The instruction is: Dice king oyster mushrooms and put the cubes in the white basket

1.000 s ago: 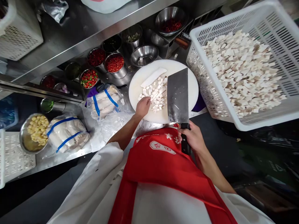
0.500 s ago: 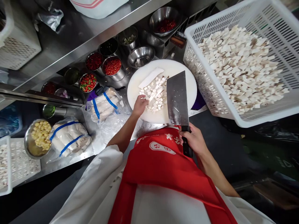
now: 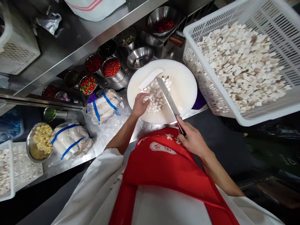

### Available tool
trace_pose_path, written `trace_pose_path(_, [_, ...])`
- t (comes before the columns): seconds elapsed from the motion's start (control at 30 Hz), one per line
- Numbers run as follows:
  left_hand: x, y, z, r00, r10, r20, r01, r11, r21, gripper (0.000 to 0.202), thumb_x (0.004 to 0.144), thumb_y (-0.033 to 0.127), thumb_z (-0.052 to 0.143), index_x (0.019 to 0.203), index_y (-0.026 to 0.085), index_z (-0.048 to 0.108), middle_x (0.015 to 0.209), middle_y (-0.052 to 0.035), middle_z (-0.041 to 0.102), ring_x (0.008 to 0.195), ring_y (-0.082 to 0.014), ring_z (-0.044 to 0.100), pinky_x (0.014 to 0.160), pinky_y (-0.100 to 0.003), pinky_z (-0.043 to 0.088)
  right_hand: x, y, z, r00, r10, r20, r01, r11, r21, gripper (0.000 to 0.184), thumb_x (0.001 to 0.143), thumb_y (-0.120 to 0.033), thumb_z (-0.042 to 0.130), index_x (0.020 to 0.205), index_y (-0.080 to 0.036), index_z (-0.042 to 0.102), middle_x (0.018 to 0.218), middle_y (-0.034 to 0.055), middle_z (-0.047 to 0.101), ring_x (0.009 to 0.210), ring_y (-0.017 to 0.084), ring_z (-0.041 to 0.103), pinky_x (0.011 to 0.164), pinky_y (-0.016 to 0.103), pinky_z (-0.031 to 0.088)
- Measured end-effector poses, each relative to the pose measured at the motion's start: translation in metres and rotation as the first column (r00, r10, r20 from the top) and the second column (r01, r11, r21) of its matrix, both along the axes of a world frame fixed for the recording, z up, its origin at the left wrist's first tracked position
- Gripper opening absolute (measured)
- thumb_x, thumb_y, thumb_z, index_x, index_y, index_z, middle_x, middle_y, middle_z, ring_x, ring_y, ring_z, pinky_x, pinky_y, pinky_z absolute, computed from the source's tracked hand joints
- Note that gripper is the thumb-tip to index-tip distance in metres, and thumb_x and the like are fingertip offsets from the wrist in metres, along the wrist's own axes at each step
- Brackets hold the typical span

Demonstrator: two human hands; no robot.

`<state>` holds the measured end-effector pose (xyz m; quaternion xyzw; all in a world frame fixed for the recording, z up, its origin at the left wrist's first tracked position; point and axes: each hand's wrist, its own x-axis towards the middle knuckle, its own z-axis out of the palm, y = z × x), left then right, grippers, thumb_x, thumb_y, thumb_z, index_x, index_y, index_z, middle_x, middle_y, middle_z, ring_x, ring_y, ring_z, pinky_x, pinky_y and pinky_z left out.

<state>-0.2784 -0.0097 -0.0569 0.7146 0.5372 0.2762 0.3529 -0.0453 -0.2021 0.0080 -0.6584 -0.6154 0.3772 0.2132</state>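
My right hand is closed around the black handle of a cleaver. The blade stands on edge against the right side of a pile of white cubes on the round white cutting board. My left hand is cupped against the pile's left side, fingers curled on the cubes. A long uncut white slab lies at the far edge of the pile.
A white slotted basket full of white cubes stands right of the board. Steel bowls of chopped red and green peppers line the back. Bagged white pieces and a bowl of yellow bits lie left.
The cleaver has turned from lying flat to standing on edge and slid left against the pile. My left hand has closed in on the cubes from the other side.
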Motion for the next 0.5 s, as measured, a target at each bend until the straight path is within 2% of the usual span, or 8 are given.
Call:
trace_pose_path(0.07, [0.004, 0.001, 0.008, 1.000, 0.006, -0.025, -0.002, 0.989, 0.145, 0.018, 0.089, 0.028, 0.059, 0.106, 0.024, 0.065, 0.123, -0.0070, 0.060, 0.120, -0.0210, 0.055, 0.103, -0.036, 0.047, 0.000, 0.002, -0.001, 0.999, 0.032, 0.043, -0.033, 0.999, 0.011, 0.064, 0.082, -0.022, 0.049, 0.146, -0.025, 0.047, 0.109, 0.0080, 0.065, 0.101, 0.027, 0.062, 0.090, 0.041, 0.048])
trace_pose_path(0.1, [0.005, 0.003, 0.010, 0.999, 0.029, -0.035, -0.022, 0.980, 0.196, 0.017, 0.090, 0.029, 0.058, 0.105, 0.024, 0.065, 0.121, -0.0070, 0.060, 0.120, -0.0208, 0.056, 0.105, -0.037, 0.046, 0.000, 0.003, -0.002, 0.999, 0.010, 0.032, -0.010, 1.000, 0.017, 0.062, 0.082, -0.022, 0.050, 0.143, -0.025, 0.049, 0.108, 0.0076, 0.065, 0.100, 0.027, 0.062, 0.090, 0.041, 0.048])
trace_pose_path(0.2, [0.003, 0.012, 0.002, 0.981, 0.173, -0.091, -0.143, 0.952, 0.270, 0.024, 0.089, 0.036, 0.062, 0.109, 0.023, 0.063, 0.124, -0.0089, 0.060, 0.123, -0.0229, 0.053, 0.112, -0.040, 0.038, 0.006, 0.002, -0.011, 0.963, -0.212, -0.168, 0.211, 0.977, -0.025, 0.051, 0.077, -0.021, 0.055, 0.128, -0.024, 0.058, 0.095, 0.0034, 0.067, 0.083, 0.022, 0.064, 0.080, 0.037, 0.052])
trace_pose_path(0.27, [-0.001, 0.017, -0.015, 0.951, 0.275, -0.138, -0.236, 0.939, 0.250, 0.040, 0.085, 0.043, 0.067, 0.119, 0.022, 0.060, 0.133, -0.0118, 0.056, 0.131, -0.0261, 0.048, 0.116, -0.044, 0.034, 0.015, -0.002, -0.021, 0.824, -0.422, -0.379, 0.388, 0.907, -0.165, 0.034, 0.075, -0.022, 0.058, 0.109, -0.024, 0.060, 0.080, -0.0011, 0.065, 0.061, 0.017, 0.060, 0.061, 0.032, 0.052])
trace_pose_path(0.33, [-0.002, 0.018, -0.033, 0.939, 0.286, -0.192, -0.246, 0.947, 0.209, 0.055, 0.082, 0.047, 0.070, 0.128, 0.021, 0.056, 0.140, -0.0150, 0.052, 0.138, -0.0295, 0.042, 0.118, -0.049, 0.029, 0.027, -0.010, -0.033, 0.616, -0.569, -0.544, 0.479, 0.820, -0.315, 0.018, 0.076, -0.025, 0.062, 0.093, -0.024, 0.056, 0.071, -0.0041, 0.060, 0.048, 0.013, 0.052, 0.046, 0.028, 0.046])
trace_pose_path(0.4, [0.001, 0.012, -0.047, 0.950, 0.209, -0.231, -0.165, 0.967, 0.196, 0.061, 0.082, 0.049, 0.069, 0.133, 0.019, 0.053, 0.143, -0.0171, 0.049, 0.140, -0.0312, 0.040, 0.118, -0.052, 0.026, 0.039, -0.019, -0.047, 0.445, -0.630, -0.637, 0.501, 0.764, -0.405, 0.017, 0.077, -0.030, 0.066, 0.085, -0.024, 0.052, 0.068, -0.0048, 0.058, 0.045, 0.011, 0.048, 0.040, 0.025, 0.041])
trace_pose_path(0.5, [0.013, -0.003, -0.054, 0.963, 0.106, -0.248, -0.047, 0.971, 0.234, 0.066, 0.081, 0.056, 0.068, 0.134, 0.020, 0.053, 0.148, -0.0175, 0.044, 0.140, -0.0316, 0.040, 0.117, -0.051, 0.030, 0.052, -0.029, -0.066, 0.306, -0.667, -0.679, 0.483, 0.724, -0.493, 0.025, 0.075, -0.034, 0.072, 0.081, -0.023, 0.050, 0.066, -0.0053, 0.057, 0.043, 0.009, 0.044, 0.037, 0.023, 0.037])
